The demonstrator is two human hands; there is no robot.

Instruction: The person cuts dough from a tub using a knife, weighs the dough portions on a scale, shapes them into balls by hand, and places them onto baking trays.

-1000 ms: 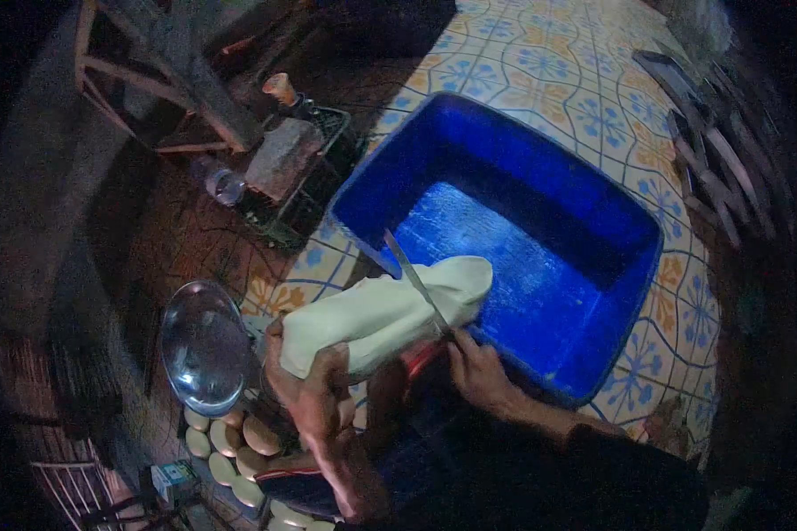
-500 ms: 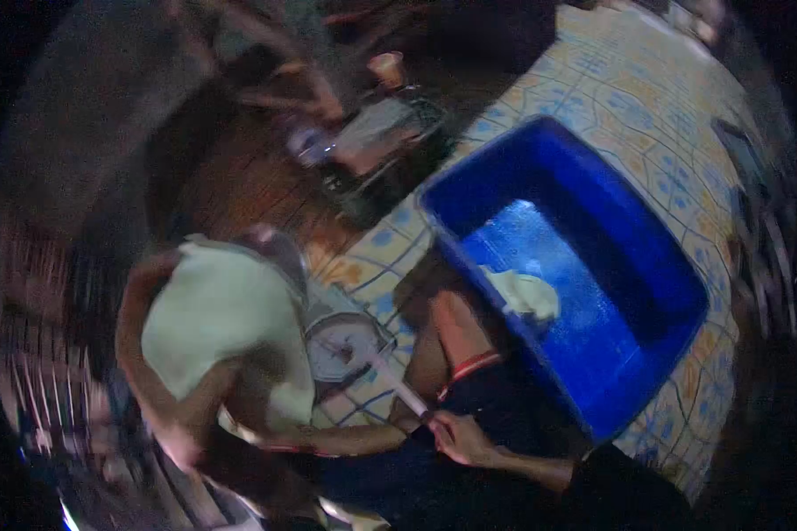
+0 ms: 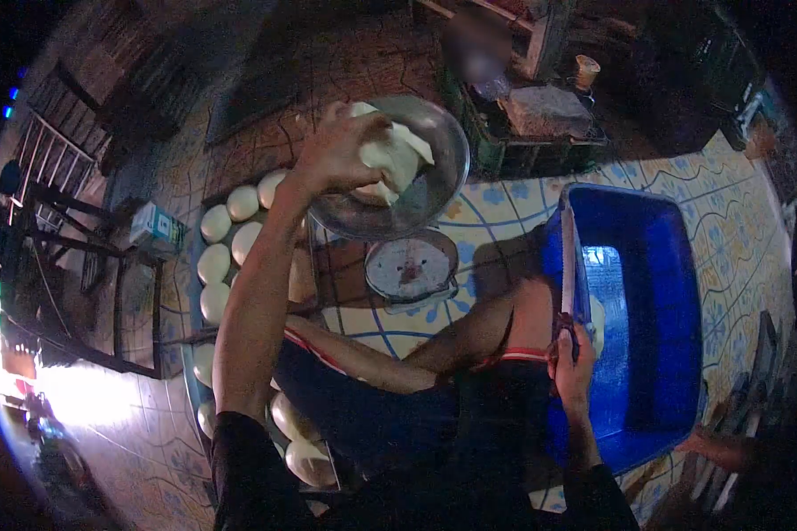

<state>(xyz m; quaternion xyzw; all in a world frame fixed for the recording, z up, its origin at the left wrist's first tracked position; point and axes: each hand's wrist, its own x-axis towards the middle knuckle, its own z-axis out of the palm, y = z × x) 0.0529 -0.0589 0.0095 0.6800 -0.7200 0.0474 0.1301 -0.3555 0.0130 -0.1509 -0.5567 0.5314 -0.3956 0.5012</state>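
Note:
My left hand [image 3: 350, 152] is closed on a lump of pale dough [image 3: 397, 164] at the metal bowl [image 3: 452, 146]. The fingers partly cover the dough. Just in front of the bowl is a round scale dial [image 3: 412, 265]; whether the bowl rests on the scale is hard to see. In my right hand [image 3: 573, 363] is a long-bladed knife [image 3: 568, 257], held by its dark handle with the blade pointing away from me. It stands beside the left rim of the blue tub [image 3: 660, 310], where a bit of dough [image 3: 598, 326] shows.
Several round dough balls [image 3: 214, 264] sit in rows on a tray under my left arm. A small box [image 3: 155, 226] lies farther left. At the back stands a dark crate [image 3: 540, 150] with a block on it. Someone's limb [image 3: 717, 449] shows by the tub's right corner.
My left hand has moved the big dough mass forward, from beside my body to the bowl. The knife has swung from the scale to the tub's rim. The view has turned left.

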